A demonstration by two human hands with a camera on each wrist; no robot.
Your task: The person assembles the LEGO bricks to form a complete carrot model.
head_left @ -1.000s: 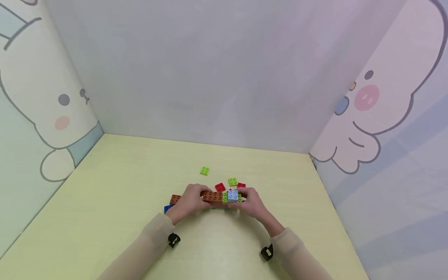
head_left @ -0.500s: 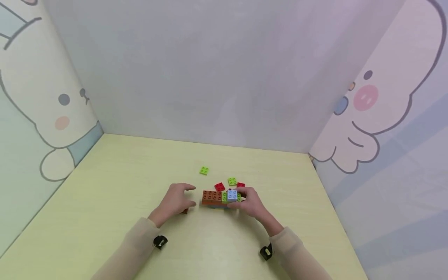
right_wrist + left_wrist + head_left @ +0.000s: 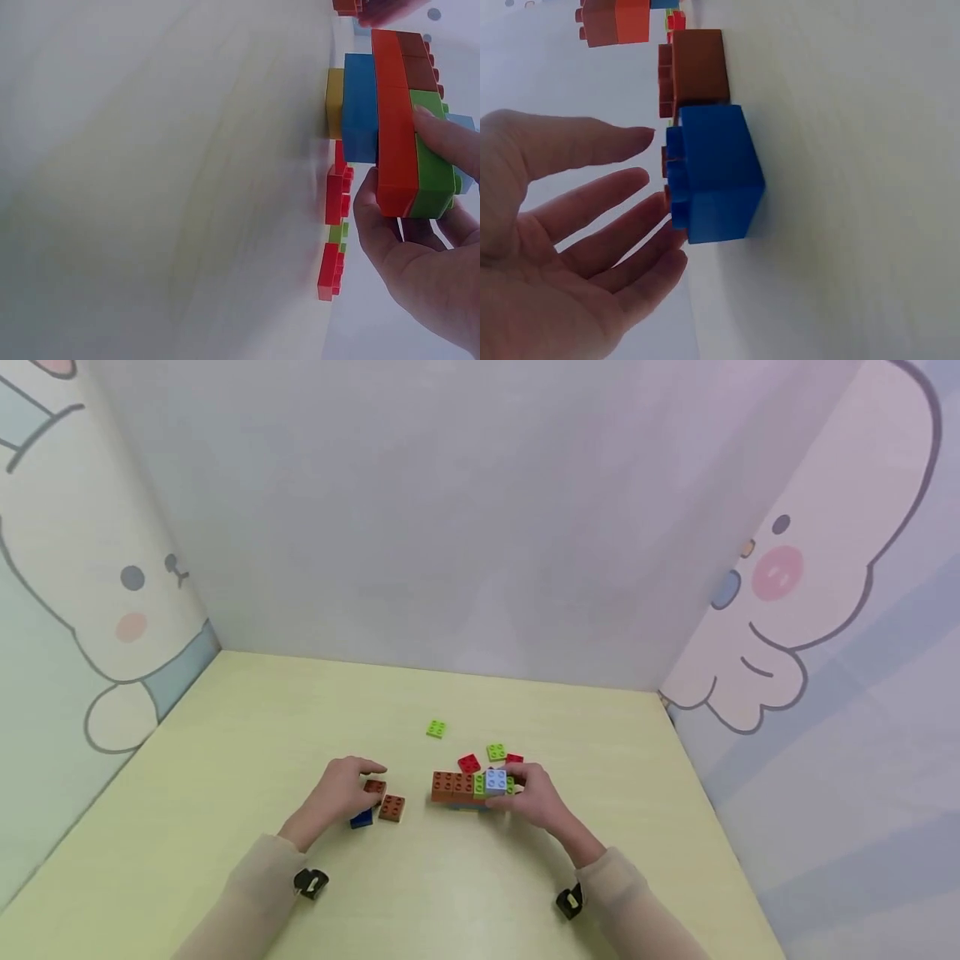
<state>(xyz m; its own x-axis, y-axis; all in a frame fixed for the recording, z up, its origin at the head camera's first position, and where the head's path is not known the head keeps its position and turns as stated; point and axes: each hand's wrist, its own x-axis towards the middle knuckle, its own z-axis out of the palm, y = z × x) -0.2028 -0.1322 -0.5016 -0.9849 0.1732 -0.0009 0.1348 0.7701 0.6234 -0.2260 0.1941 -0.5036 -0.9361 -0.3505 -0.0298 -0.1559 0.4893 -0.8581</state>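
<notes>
My right hand [image 3: 536,797] grips the right end of a stacked toy-brick build [image 3: 452,785]. In the right wrist view, a yellow brick [image 3: 334,103] is at its base, then a blue brick [image 3: 360,112], an orange-red layer [image 3: 395,142], and brown and green bricks above. A light blue brick [image 3: 496,780] tops the right end. My left hand [image 3: 333,795] hovers with spread fingers over a loose blue brick [image 3: 716,172] and a brown brick [image 3: 375,787]. Another brown brick [image 3: 392,808] lies just to their right. Thumb and fingertips are close to the blue brick's studs.
Beyond the build lie a red brick [image 3: 468,764], a green brick [image 3: 497,752] and a second red one [image 3: 514,759]. Farther back is another green brick [image 3: 437,728]. Printed walls [image 3: 450,527] enclose the pale table [image 3: 480,893] at the back and sides.
My left hand has let go of the build's left end and moved left to the loose brown and blue bricks. My right hand stays on the build, which has hardly moved.
</notes>
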